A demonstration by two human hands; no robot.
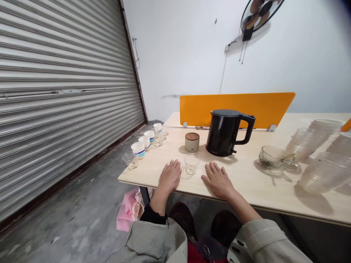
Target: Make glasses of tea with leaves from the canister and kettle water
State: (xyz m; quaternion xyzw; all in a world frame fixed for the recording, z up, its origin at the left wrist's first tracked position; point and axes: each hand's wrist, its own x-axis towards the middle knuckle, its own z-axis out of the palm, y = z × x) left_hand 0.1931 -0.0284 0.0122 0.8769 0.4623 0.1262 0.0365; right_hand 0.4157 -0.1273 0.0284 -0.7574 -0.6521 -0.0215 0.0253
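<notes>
My left hand (170,176) lies flat on the wooden table (246,182) near its front edge, fingers stretched out, holding nothing. My right hand (218,179) rests flat the same way a little to the right. Between them, just beyond the fingertips, stands a small clear glass cup (191,164), touched by neither hand. Behind it sit a small beige jar with a wooden lid (192,142) and a black electric kettle (226,132) with its handle to the right.
Several paper cups (138,149) and small glasses (129,160) line the table's left edge. A glass mug (271,157) and stacks of clear plastic cups (315,153) lie at the right. An orange divider (263,106) stands behind. A pink bag (127,210) lies on the floor.
</notes>
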